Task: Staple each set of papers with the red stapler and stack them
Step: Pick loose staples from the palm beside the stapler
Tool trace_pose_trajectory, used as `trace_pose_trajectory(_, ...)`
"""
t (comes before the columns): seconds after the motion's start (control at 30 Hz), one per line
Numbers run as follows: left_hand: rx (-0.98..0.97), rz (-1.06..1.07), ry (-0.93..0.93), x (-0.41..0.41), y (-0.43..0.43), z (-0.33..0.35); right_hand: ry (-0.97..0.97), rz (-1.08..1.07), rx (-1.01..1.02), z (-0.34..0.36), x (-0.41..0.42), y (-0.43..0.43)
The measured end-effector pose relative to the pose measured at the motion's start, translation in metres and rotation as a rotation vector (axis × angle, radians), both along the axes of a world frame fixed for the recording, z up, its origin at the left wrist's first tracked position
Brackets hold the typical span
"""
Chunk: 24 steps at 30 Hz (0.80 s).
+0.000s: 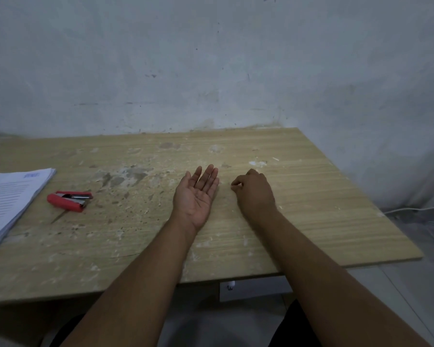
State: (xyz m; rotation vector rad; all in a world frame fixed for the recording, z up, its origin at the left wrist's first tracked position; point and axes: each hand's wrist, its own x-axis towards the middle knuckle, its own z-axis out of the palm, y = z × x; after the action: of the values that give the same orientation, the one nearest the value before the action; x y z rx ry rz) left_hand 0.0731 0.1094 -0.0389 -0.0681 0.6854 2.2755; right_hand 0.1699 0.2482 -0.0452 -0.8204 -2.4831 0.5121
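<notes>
Our left hand lies palm up with fingers spread and nothing clearly in it; our right hand rests knuckles up, fingers curled loosely, and we cannot tell whether they pinch anything. Both sit mid-tabletop, well apart from the work. The red stapler lies hinged open to the left, just beside the stack of papers at the left edge. We judge no stapling is underway; next we must reach left for both. We see no containers.
</notes>
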Motion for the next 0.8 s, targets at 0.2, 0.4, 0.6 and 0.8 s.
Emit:
trace_pose_trajectory(0.2, -0.003, -0.003, -0.001, 0.002, -0.001, 0.000, 0.062, -0.012, -0.215, 0.017, 0.005, 0.006)
trace_pose_trajectory(0.4, -0.012, 0.008, 0.006, 0.005, -0.002, 0.001, -0.152, -0.043, -0.160, 0.026, -0.015, 0.010)
trace_pose_trajectory(0.6, -0.027, 0.004, 0.019, 0.004, -0.002, 0.000, -0.199, -0.065, -0.024, 0.025, -0.026, 0.004)
trace_pose_trajectory(0.8, -0.035, -0.002, 0.028, 0.005, -0.002, 0.000, -0.168, -0.125, -0.170, 0.031, -0.034, 0.028)
